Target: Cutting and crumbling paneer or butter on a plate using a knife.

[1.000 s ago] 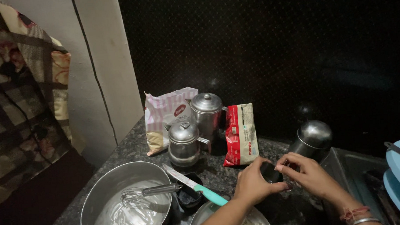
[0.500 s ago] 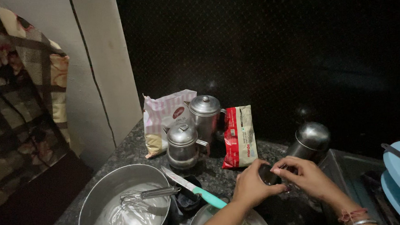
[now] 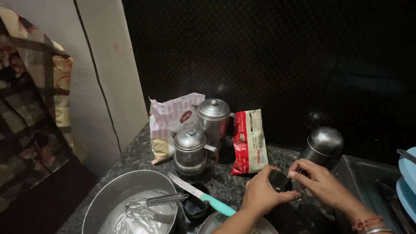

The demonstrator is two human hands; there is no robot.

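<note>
Lower centre: our left hand (image 3: 263, 194) wraps closed around a small dark cup (image 3: 280, 180). Our right hand (image 3: 319, 182) pinches its rim, fingers curled. We'd keep the cup level, steadied over the counter (image 3: 135, 157). Lower left: whisk (image 3: 151, 202) in steel bowl (image 3: 99, 206). Farther up: two lidded steel pots (image 3: 190, 148), red packet (image 3: 248, 141).

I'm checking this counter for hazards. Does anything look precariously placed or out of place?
Yes: the knife with the teal handle lies bridged across a small dark cup between the bowl and a second bowl, blade up off the counter. Nothing looks spilled.
</note>
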